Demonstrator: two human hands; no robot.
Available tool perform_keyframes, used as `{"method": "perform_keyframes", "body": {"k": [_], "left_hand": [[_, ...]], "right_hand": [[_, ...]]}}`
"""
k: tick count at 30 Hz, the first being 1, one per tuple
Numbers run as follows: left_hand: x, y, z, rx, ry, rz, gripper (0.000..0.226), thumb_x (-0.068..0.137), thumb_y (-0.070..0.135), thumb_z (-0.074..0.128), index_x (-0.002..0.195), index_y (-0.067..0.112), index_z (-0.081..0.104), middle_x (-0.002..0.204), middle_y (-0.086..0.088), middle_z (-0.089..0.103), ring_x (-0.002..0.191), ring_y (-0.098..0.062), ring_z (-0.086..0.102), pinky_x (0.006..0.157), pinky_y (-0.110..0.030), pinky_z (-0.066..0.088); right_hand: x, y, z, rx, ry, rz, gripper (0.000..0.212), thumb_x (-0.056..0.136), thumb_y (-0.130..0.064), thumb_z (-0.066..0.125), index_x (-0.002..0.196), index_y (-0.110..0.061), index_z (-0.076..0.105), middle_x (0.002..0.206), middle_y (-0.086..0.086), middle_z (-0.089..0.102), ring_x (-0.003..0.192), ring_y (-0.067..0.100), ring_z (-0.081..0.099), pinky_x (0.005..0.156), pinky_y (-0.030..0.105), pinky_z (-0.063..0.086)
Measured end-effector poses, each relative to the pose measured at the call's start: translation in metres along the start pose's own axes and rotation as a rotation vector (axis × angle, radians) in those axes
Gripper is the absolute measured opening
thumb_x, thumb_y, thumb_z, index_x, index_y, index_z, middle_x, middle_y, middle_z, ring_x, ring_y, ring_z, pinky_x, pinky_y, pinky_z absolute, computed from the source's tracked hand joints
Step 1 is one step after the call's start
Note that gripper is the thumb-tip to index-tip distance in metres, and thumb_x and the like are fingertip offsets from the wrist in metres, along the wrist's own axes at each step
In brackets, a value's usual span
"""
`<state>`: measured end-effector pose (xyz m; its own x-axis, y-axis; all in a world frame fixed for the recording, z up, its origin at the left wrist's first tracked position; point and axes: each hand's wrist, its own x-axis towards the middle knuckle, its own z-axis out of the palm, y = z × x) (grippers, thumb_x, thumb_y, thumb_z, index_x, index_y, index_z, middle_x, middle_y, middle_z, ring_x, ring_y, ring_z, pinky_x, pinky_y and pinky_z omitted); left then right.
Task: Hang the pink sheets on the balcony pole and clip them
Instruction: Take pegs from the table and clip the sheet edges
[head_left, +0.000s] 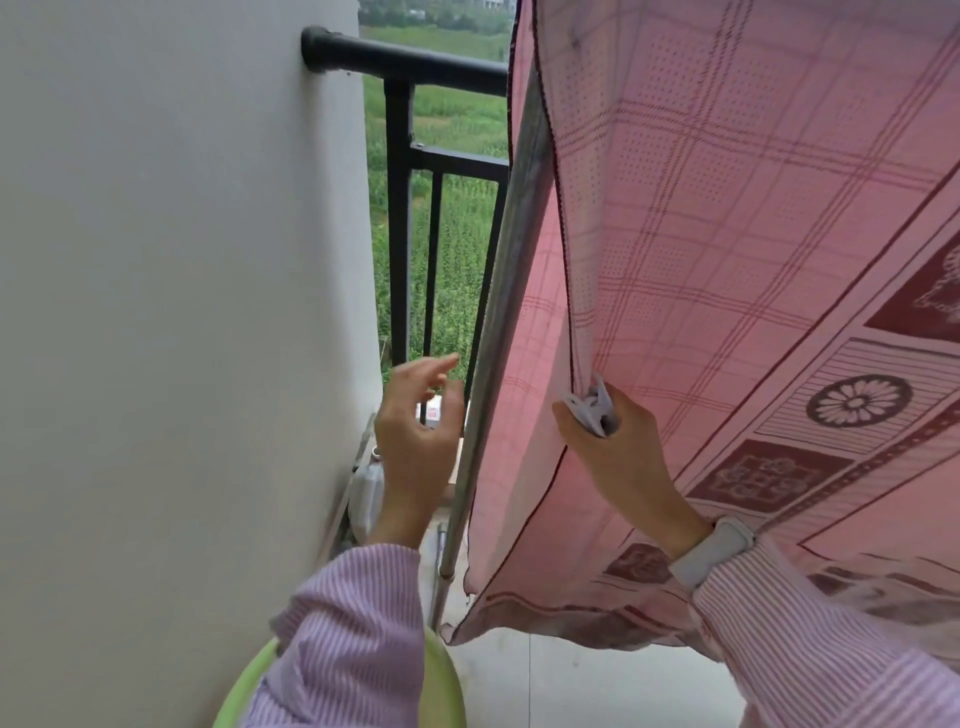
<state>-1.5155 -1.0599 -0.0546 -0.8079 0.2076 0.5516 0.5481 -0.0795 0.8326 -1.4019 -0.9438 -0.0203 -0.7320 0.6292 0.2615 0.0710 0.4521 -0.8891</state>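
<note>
Fingers (582, 431) of right hand (618, 457) curled round white clip (592, 410), pinching it at dark-stitched edge of pink sheet (727, 234). Clip touching the fabric; whether its mouth has bitten onto the edge, impossible to tell. Left hand (415, 441) raised beside the pole (498, 322), fingers relaxed and spread, holding nothing, not touching sheet or pole.

Pink sheet draped over grey metal pole, hanging on both sides of it, near layer filling right half of view. Printed with checked lines, small dots, and a dark red border of flower and square motifs. Lower corner hanging loose near the floor (597, 686), just beside the pole's lower end.

Pole running from upper centre down toward lower centre, between left hand and sheet.

Pale wristband (711, 551) on right wrist. Pink-and-white striped sleeves (353, 634) on both arms.

White wall (171, 312) at left. Black balcony railing (400, 218) fixed into the wall, green field (457, 249) behind its bars. Green basin rim (441, 680) at bottom, under left sleeve. White jug (366, 499) low against the wall, behind left wrist, small white-and-red box (431, 410) showing past the left fingers.
</note>
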Motion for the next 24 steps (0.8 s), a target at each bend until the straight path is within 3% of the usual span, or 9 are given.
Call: {"method": "perform_keyframes", "body": {"k": [3, 6, 8, 10, 12, 14, 17, 20, 24], "left_hand": [[0.040, -0.007, -0.009, -0.320, -0.186, -0.443, 0.033, 0.091, 0.025, 0.050, 0.124, 0.021, 0.050, 0.121, 0.008, 0.054, 0.113, -0.005, 0.050, 0.099, -0.027, 0.040], [0.060, -0.015, 0.001, -0.474, -0.483, -0.550, 0.039, 0.088, 0.036, 0.047, 0.125, 0.024, 0.049, 0.123, 0.013, 0.055, 0.118, -0.007, 0.047, 0.104, -0.038, 0.034], [0.066, -0.016, 0.009, -0.527, -0.536, -0.578, 0.033, 0.088, 0.030, 0.049, 0.120, 0.022, 0.055, 0.120, 0.011, 0.059, 0.113, -0.005, 0.051, 0.103, -0.039, 0.032], [0.070, -0.016, 0.014, -0.554, -0.553, -0.594, 0.031, 0.089, 0.024, 0.051, 0.117, 0.015, 0.059, 0.121, 0.002, 0.061, 0.114, -0.011, 0.053, 0.103, -0.042, 0.032], [0.071, -0.015, 0.017, -0.557, -0.551, -0.595, 0.029, 0.087, 0.022, 0.054, 0.112, 0.009, 0.062, 0.116, -0.003, 0.064, 0.114, -0.017, 0.055, 0.103, -0.045, 0.034], [0.070, -0.015, 0.019, -0.579, -0.528, -0.607, 0.028, 0.083, 0.022, 0.058, 0.106, 0.007, 0.064, 0.102, -0.002, 0.069, 0.107, -0.019, 0.060, 0.101, -0.045, 0.037], [0.072, -0.014, 0.020, -0.551, -0.521, -0.569, 0.028, 0.079, 0.024, 0.059, 0.100, 0.005, 0.066, 0.092, -0.002, 0.071, 0.099, -0.023, 0.062, 0.098, -0.043, 0.043], [0.074, -0.012, 0.021, -0.443, -0.413, -0.482, 0.021, 0.086, 0.022, 0.056, 0.094, 0.006, 0.066, 0.092, -0.010, 0.068, 0.092, -0.026, 0.060, 0.093, -0.039, 0.047], [0.068, -0.008, 0.010, -0.362, -0.245, -0.417, 0.015, 0.092, 0.014, 0.047, 0.089, 0.009, 0.061, 0.086, -0.005, 0.065, 0.085, -0.017, 0.062, 0.083, -0.028, 0.052]], "right_hand": [[-0.002, 0.000, -0.001, 0.015, -0.029, 0.003, 0.020, 0.085, -0.008, 0.059, 0.068, -0.002, 0.050, 0.041, -0.011, 0.041, 0.037, 0.003, 0.030, 0.042, 0.008, 0.027], [0.000, -0.002, 0.000, 0.039, -0.024, -0.024, 0.030, 0.085, -0.007, 0.059, 0.061, -0.021, 0.046, 0.041, -0.013, 0.043, 0.037, 0.003, 0.031, 0.042, 0.008, 0.027], [0.000, -0.003, 0.000, 0.035, -0.034, -0.029, 0.021, 0.085, -0.009, 0.059, 0.069, -0.020, 0.052, 0.044, -0.010, 0.044, 0.038, 0.004, 0.033, 0.041, 0.008, 0.028], [-0.001, -0.002, -0.002, 0.039, -0.055, -0.025, 0.008, 0.085, -0.011, 0.059, 0.082, -0.018, 0.058, 0.051, -0.007, 0.046, 0.040, 0.005, 0.036, 0.042, 0.009, 0.029], [-0.002, -0.002, -0.003, 0.050, -0.064, -0.039, 0.014, 0.086, -0.012, 0.058, 0.090, -0.025, 0.059, 0.059, 0.003, 0.051, 0.045, 0.006, 0.039, 0.044, 0.010, 0.033], [-0.002, -0.002, -0.004, 0.060, -0.067, -0.041, 0.019, 0.086, -0.012, 0.058, 0.092, -0.030, 0.057, 0.054, -0.009, 0.051, 0.043, 0.005, 0.039, 0.043, 0.010, 0.032], [0.000, -0.001, -0.002, 0.046, -0.062, -0.041, 0.016, 0.086, -0.012, 0.058, 0.084, -0.027, 0.054, 0.047, -0.015, 0.048, 0.038, 0.004, 0.037, 0.040, 0.009, 0.029], [0.002, 0.003, 0.001, 0.041, -0.034, -0.041, 0.031, 0.084, -0.011, 0.060, 0.062, -0.022, 0.042, 0.044, -0.012, 0.042, 0.038, 0.005, 0.031, 0.040, 0.010, 0.027], [0.000, 0.001, 0.011, -0.015, -0.063, -0.133, 0.033, 0.083, -0.010, 0.062, 0.065, -0.025, 0.039, 0.047, -0.009, 0.041, 0.041, 0.005, 0.037, 0.042, 0.011, 0.030]]}}
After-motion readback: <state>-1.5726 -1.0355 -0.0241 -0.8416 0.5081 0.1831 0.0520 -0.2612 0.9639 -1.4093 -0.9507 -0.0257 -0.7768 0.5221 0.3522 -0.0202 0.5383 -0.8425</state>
